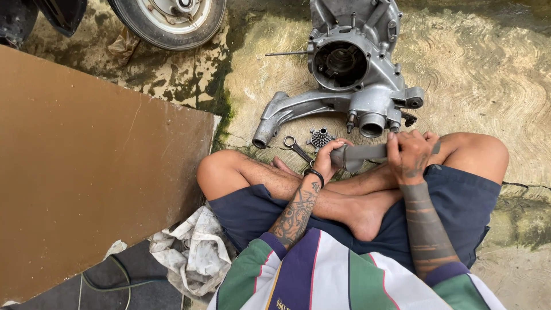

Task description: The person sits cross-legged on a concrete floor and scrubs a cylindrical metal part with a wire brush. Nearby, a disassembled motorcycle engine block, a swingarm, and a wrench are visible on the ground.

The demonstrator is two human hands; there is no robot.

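Both hands grip one grey metal tube held level over the crossed legs: the left hand is wrapped around its flared end, the right hand closed over its other end, fingers folded on top. Landmark for all positions is the grey engine casing lying on the concrete floor. The tube sits just on the near side of the casing, close to its round lower port. A crumpled white rag lies well nearer than the casing, to its left, beside the person's knee. A brown board lies flat to the left of the casing. A ring spanner and a small toothed disc lie just before the casing's long arm. A tyre stands beyond and left of the casing.
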